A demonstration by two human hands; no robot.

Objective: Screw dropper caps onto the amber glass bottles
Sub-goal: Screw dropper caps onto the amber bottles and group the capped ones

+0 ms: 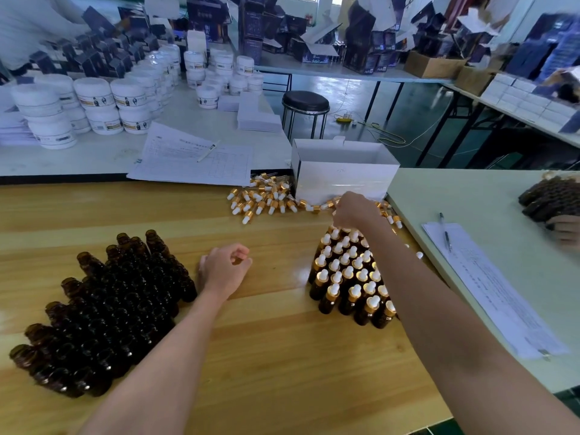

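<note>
The right grip [353,211] reaches the loose dropper caps [266,199], strewn at all angles just beyond and left of it; whether it holds one I cannot tell. The left grip [224,268], loosely curled and empty, is the nearer to the uncapped amber bottles [119,302], which stand upright just to its left.

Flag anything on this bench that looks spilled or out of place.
The dropper caps lie in a loose, scattered heap against the white box rather than in it. What looks like one stray cap lies alone, right of the capped bottles, near the table seam. Nothing looks broken.
</note>
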